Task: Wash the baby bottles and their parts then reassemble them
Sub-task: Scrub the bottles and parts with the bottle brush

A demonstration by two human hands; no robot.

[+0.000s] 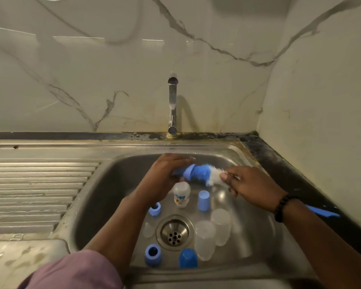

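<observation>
- Several bottle parts standing loose in the steel sink, none joined yet; washing judged midway, reassembly not begun.
- Far left: ribbed draining board, bare of any washed piece.
- Left hand curled round a blue part, held over the basin below the faucet; no stream of water discernible.
- Beneath that hand: two blue screw rings and a clear teat, left of the drain.
- Centre: small white printed bottle upright; blue cap beside it; darker blue cap at the near wall.
- Bottle brush with blue sponge and white bristles pushed against the held part, so scrubbing judged the step in hand.
- Right of the drain: two clear bottles inverted, touching each other.
- Right hand gripping the brush near its bristles; blue brush handle sticking out past the wrist.
- Left to do, by judgement: scrubbing the rest, rinsing, fitting everything together.
</observation>
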